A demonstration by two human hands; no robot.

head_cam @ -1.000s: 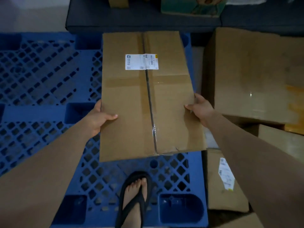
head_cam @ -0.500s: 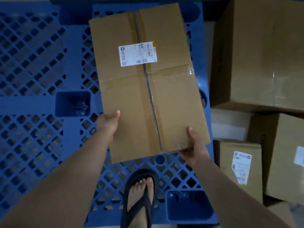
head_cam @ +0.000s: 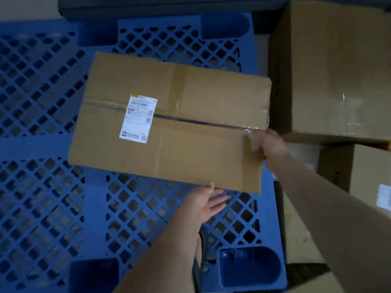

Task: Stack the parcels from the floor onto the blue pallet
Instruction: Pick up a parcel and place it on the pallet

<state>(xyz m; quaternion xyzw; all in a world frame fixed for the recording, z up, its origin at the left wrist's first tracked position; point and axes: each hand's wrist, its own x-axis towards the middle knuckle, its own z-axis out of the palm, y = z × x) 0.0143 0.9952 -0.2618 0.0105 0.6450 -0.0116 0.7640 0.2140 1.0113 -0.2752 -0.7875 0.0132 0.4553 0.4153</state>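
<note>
Blue pallet (head_cam: 42, 144) | parcel (head_cam: 190, 134) over its right half, apparently the first | your left grip (head_cam: 208, 203) flat-fingered at near edge; right grip (head_cam: 270, 144) blurred at parcel's end, cannot tell | boxes (head_cam: 328, 70) right of pallet unstacked

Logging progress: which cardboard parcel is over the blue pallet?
The flat parcel with the white label across its taped seam; the other boxes stand to its right, beside the pallet.
</note>
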